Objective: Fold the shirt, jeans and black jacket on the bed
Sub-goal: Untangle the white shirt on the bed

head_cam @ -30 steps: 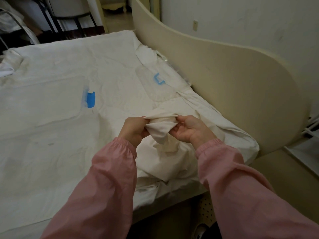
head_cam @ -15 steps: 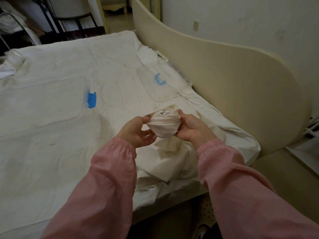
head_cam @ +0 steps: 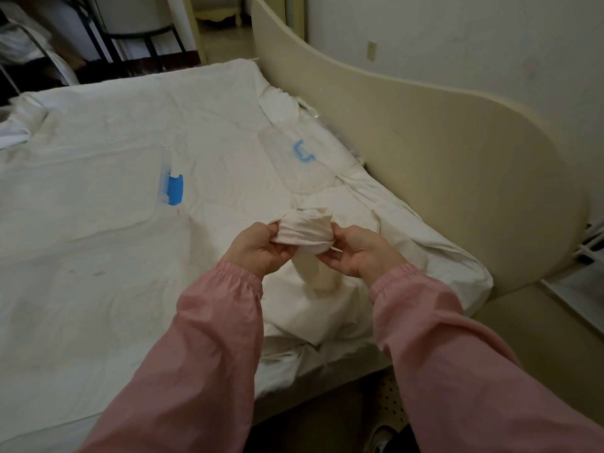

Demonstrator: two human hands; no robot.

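Note:
A small cream cloth bundle (head_cam: 305, 232), rolled up, is held above the near right part of the bed (head_cam: 98, 256). My left hand (head_cam: 256, 248) pinches its left end. My right hand (head_cam: 358, 253) grips its right side, fingers curled under it. A loose tail of the same cream cloth (head_cam: 318, 276) hangs down from the roll onto the white sheet. No jeans and no black jacket are in view. Both arms wear pink sleeves.
A cream headboard (head_cam: 457, 165) runs along the bed's right side. Two clear plastic bags with blue parts lie on the sheet, one at the middle (head_cam: 171, 189), one nearer the headboard (head_cam: 302, 155). Dark chair frames (head_cam: 130, 44) stand beyond the far edge. A shoe (head_cam: 380, 438) shows on the floor.
The loose cloth between my hands has been rolled into a tight bundle. My left hand shifted from gripping the fabric edge to pinching the roll's left end.

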